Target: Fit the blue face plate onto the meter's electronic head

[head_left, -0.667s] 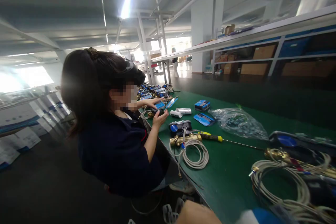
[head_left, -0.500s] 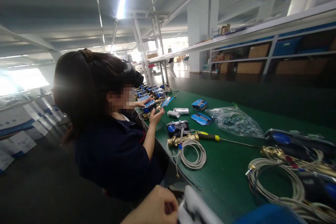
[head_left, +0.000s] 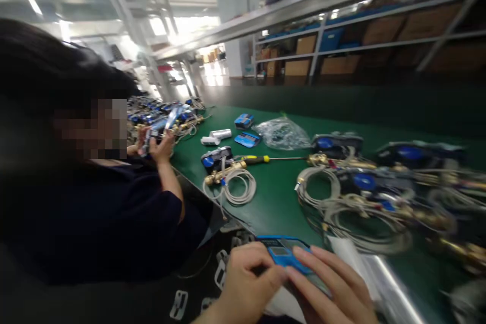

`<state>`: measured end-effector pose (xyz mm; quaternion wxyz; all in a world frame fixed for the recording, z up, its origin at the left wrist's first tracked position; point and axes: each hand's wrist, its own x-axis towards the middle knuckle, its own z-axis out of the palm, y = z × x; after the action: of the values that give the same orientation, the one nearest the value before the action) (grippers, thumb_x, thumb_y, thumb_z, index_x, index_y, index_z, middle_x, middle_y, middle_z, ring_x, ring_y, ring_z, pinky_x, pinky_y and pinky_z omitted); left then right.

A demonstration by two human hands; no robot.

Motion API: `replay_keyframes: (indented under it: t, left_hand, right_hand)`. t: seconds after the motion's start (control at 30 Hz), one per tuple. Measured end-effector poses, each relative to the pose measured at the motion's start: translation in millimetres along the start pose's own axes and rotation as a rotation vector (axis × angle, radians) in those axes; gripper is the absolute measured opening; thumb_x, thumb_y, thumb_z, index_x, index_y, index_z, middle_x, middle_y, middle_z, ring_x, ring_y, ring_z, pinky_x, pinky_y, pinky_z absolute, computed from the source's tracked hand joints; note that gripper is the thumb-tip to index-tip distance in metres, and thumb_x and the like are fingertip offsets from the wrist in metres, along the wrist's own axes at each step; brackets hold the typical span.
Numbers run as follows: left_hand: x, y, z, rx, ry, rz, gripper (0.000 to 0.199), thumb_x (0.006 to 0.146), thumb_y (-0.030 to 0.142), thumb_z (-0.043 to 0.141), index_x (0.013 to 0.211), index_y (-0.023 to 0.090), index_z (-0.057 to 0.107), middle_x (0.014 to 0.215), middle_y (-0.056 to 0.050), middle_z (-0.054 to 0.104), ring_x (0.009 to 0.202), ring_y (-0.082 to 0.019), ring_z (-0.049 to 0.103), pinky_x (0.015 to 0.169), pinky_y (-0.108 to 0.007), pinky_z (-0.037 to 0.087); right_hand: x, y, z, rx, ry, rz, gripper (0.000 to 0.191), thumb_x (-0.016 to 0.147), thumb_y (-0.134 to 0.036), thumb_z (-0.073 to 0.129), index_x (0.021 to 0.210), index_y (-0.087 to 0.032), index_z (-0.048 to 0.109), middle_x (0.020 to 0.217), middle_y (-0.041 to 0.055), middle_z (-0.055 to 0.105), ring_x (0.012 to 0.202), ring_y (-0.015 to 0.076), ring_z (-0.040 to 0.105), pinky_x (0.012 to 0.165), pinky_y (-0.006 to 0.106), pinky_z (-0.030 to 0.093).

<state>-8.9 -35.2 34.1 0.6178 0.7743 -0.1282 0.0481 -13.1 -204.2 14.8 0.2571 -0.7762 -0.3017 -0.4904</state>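
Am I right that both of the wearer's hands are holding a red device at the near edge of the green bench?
Not quite: the device is blue, not red, as the head view shows. The left hand and right hand do both hold it at the near edge of the green bench.

Long green-covered worktop (head_left: 281,202) bearing: coiled grey cable with brass fitting (head_left: 235,187); yellow-handled screwdriver (head_left: 261,160); clear plastic bag of small parts (head_left: 283,134); two white cylinders (head_left: 216,136); tangled cables with blue-topped brass meters (head_left: 364,187).
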Motion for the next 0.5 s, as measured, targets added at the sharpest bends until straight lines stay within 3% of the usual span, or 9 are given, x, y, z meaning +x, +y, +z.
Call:
replay_keyframes:
  t: [0.07,0.2,0.27,0.33,0.4,0.43,0.5]
  left_hand:
    - [3.1,3.5,-0.6,-0.019,0.028,-0.051,0.039,0.078,0.046,0.067,0.056,0.014,0.064,0.059,-0.005,0.06,0.06,-0.012,0.054,0.059,-0.02,0.042]
    - [7.8,-2.2,-9.8,-0.137,-0.062,-0.209,0.024,0.077,0.034,0.068,0.065,0.013,0.066,0.074,-0.006,0.065,0.072,-0.015,0.06,0.068,-0.022,0.048]
    - [9.2,-3.9,-13.2,-0.189,-0.03,-0.266,0.025,0.077,0.034,0.069,0.064,0.013,0.063,0.075,-0.005,0.064,0.072,-0.015,0.06,0.069,-0.022,0.048]
    - [12.4,-2.9,-15.3,-0.252,0.098,-0.303,0.025,0.075,0.035,0.072,0.07,0.013,0.062,0.075,-0.004,0.064,0.074,-0.014,0.059,0.071,-0.021,0.049]
    - [17.8,0.3,-15.6,-0.336,0.187,-0.333,0.027,0.075,0.038,0.073,0.081,0.014,0.063,0.079,-0.003,0.064,0.077,-0.014,0.06,0.074,-0.022,0.049]
    - [20.8,2.5,-14.9,-0.383,0.184,-0.331,0.03,0.075,0.039,0.073,0.086,0.014,0.062,0.082,-0.003,0.064,0.078,-0.014,0.06,0.075,-0.023,0.049]
    - [26.4,7.6,-11.6,-0.462,0.111,-0.295,0.031,0.076,0.04,0.073,0.089,0.014,0.061,0.085,-0.004,0.064,0.081,-0.014,0.059,0.078,-0.024,0.049]
  right_hand:
    - [10.8,-9.6,-3.9,-0.048,-0.002,0.036,0.018,0.089,-0.01,0.057,0.092,-0.02,0.071,0.092,0.0035,0.072,0.099,0.0188,0.061,0.084,0.029,0.053]
    - [9.7,-14.5,-2.6,-0.079,0.037,0.07,0.023,0.091,-0.007,0.052,0.092,-0.021,0.071,0.09,-0.0003,0.073,0.11,0.0161,0.055,0.096,0.027,0.048]
    - [6.2,-13.8,-4.3,-0.037,-0.018,0.068,0.016,0.089,-0.02,0.063,0.103,-0.024,0.07,0.11,-0.0005,0.069,0.122,0.0169,0.048,0.105,0.027,0.042]
    - [5.9,-11.5,-9.7,0.048,-0.072,0.14,0.046,0.083,-0.046,0.069,0.125,-0.028,0.06,0.14,-0.0014,0.05,0.133,0.0197,0.037,0.113,0.031,0.033]
    - [9.9,-6.9,-18.5,0.199,0.047,0.38,0.062,0.083,-0.062,0.059,0.138,-0.035,0.046,0.153,-0.0054,0.029,0.139,0.0222,0.029,0.118,0.037,0.023]
    - [13.3,-3.5,-23.6,0.31,0.157,0.557,0.057,0.088,-0.062,0.051,0.139,-0.038,0.043,0.153,-0.0068,0.029,0.14,0.0222,0.027,0.119,0.041,0.019]
    - [21.1,5.0,-34.3,0.597,0.34,0.935,0.046,0.095,-0.057,0.037,0.137,-0.039,0.045,0.145,-0.0042,0.043,0.138,0.0232,0.032,0.118,0.047,0.016]
